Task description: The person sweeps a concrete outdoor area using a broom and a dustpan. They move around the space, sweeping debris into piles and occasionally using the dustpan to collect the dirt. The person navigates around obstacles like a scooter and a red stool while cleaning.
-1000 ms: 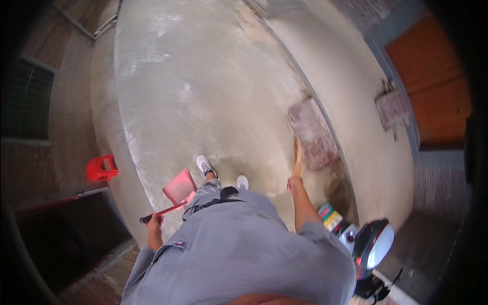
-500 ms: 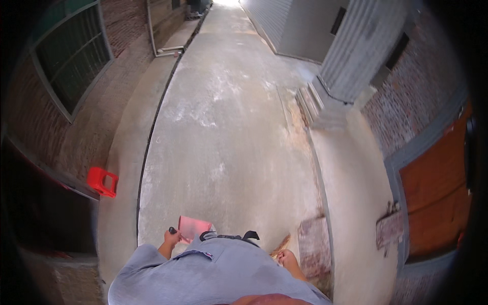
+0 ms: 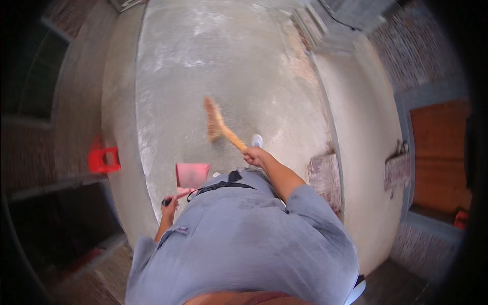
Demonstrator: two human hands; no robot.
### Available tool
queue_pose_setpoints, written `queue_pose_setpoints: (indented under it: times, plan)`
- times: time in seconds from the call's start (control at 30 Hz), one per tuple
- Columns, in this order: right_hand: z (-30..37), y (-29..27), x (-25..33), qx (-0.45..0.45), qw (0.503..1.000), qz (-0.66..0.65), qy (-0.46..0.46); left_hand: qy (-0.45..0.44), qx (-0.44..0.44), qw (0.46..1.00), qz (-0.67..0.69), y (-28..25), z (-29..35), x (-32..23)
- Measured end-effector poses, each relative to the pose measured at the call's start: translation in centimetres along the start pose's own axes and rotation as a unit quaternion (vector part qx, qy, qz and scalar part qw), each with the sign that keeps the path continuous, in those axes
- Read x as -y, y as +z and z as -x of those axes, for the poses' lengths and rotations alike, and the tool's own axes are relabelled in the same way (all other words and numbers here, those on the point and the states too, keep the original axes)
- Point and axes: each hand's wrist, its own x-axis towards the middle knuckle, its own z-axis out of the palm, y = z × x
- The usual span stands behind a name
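Broom (image 3: 217,123) in right hand (image 3: 255,156); one pink dustpan (image 3: 191,175) in left hand (image 3: 170,205).

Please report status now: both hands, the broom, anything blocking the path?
Right hand shut on straw hand broom, held forward over grey concrete path. Left hand shut on pink plastic dustpan. Red stool off-path, left.

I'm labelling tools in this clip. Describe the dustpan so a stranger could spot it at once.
Start at the wide pale concrete walkway running up the middle. Near its lower end, just ahead of the person's grey shirt, the left hand holds a flat pink plastic dustpan. It is square and pink, unlike the long straw-coloured broom beside it.
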Motion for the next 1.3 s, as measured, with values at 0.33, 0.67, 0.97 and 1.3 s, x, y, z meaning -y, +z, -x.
queue_pose_setpoints:
  times: [0.33, 0.67, 0.97, 1.3]
  plan:
    - [-3.3, 1.2, 16.5, 0.085, 0.991, 0.073, 0.07, -0.009, -0.189, 0.982, -0.009, 2.6, -3.4, 2.7]
    - [-2.3, -27.4, 21.5, -0.022, 0.967, -0.254, 0.021, -0.165, -0.362, 0.914, 0.086, 14.2, -4.8, -16.4]
    - [1.1, -40.0, 28.3, -0.256, 0.894, -0.367, -0.023, -0.147, -0.259, 0.919, 0.257, 17.2, -17.0, -24.9]
    - [-10.0, -35.4, 44.9, -0.328, 0.895, -0.298, 0.056, -0.129, -0.136, 0.963, 0.192, 19.1, -33.4, -35.9]
